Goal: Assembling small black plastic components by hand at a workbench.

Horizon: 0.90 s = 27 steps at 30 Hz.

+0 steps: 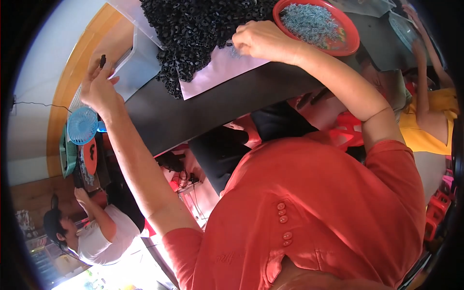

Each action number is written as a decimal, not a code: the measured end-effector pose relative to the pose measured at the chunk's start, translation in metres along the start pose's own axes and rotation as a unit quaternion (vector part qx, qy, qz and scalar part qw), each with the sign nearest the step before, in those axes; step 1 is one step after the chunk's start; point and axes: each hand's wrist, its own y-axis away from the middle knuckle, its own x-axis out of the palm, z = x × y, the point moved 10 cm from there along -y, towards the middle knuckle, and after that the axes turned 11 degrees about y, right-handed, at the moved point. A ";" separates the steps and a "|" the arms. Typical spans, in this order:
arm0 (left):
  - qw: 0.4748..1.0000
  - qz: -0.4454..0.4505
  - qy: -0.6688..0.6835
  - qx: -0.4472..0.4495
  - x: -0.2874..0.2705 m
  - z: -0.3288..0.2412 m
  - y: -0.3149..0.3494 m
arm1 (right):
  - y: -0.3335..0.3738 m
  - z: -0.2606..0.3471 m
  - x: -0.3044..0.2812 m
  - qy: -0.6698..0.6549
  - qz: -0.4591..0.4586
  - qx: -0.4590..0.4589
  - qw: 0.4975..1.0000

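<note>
At the left, my left hand (pixel 100 89) is raised beside a clear plastic bin (pixel 137 63), pinching a small black plastic part (pixel 102 61) between its fingertips. My right hand (pixel 258 41) is over the table at the edge of a large heap of small black plastic parts (pixel 198 24). Its fingers are curled together, and what they hold, if anything, is hidden. Just below those fingertips, a few tiny silvery pieces (pixel 235 51) lie on a pale pink sheet (pixel 203 79). A red plate (pixel 352 41) filled with small silvery metal pieces stands right of that hand.
The dark table edge (pixel 193 116) runs in front of me. A blue fan (pixel 82 125) stands at the left, near a person in a white shirt (pixel 108 237). At the right, a person in yellow (pixel 430 128) works near red plastic stools (pixel 437 212).
</note>
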 end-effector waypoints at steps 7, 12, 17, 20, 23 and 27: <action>0.982 0.109 -0.143 0.050 0.068 0.018 0.089 | 0.009 0.008 0.010 0.052 -0.077 -0.062 0.994; 0.949 0.204 0.001 -0.240 0.115 0.086 0.157 | 0.014 0.027 -0.028 -0.018 -0.191 -0.111 0.975; 0.910 0.257 0.071 -0.319 0.142 0.109 0.176 | 0.015 0.024 -0.027 -0.125 -0.203 -0.096 0.966; 0.897 0.243 0.088 -0.358 0.142 0.114 0.178 | 0.011 0.013 -0.015 -0.222 -0.155 -0.051 0.961; 0.891 0.231 0.112 -0.376 0.142 0.114 0.179 | 0.008 0.004 -0.005 -0.318 -0.100 -0.003 0.943; 0.896 0.218 0.132 -0.363 0.140 0.112 0.178 | 0.006 -0.006 0.004 -0.390 -0.056 0.048 0.918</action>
